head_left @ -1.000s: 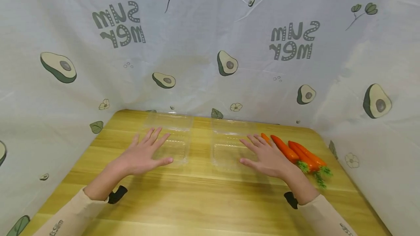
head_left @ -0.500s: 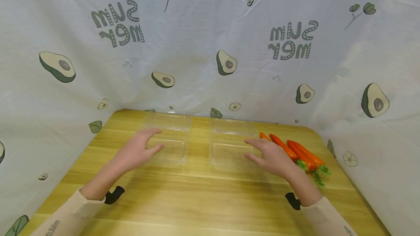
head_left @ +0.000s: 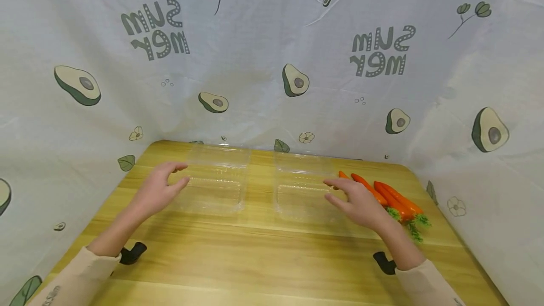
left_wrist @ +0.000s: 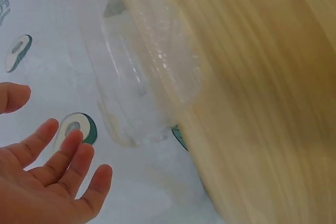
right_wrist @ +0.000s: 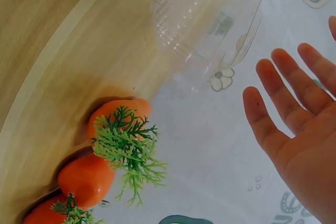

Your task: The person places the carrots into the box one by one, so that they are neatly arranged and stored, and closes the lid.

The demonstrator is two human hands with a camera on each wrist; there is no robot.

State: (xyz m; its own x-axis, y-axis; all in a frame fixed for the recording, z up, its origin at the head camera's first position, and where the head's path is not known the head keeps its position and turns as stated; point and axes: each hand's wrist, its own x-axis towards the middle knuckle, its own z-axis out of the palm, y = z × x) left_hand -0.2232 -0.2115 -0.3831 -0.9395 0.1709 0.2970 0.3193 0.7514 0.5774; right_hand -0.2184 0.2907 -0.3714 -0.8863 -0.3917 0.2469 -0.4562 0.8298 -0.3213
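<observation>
Two clear plastic clamshell boxes stand with lids raised at the back of the wooden table: a left box [head_left: 216,195] and a right box [head_left: 303,199]. My left hand [head_left: 155,192] hovers by the left box's outer side, fingers loosely bent and holding nothing. In the left wrist view, that hand [left_wrist: 58,177] shows its palm with fingers spread. Near the right box's outer edge is my right hand [head_left: 357,202], also holding nothing; in the right wrist view its fingers [right_wrist: 289,93] are extended. Several orange carrots [head_left: 397,199] with green tops lie just right of it, one partly hidden behind it.
The wooden table [head_left: 255,259] spans the space in front of both boxes. A white curtain [head_left: 255,60] printed with avocados hangs close behind the table and along both sides.
My left hand has moved left, away from the left box, and its spread fingers have bent. The right hand has shifted slightly right and its fingers have drawn in. Boxes and carrots stay put.
</observation>
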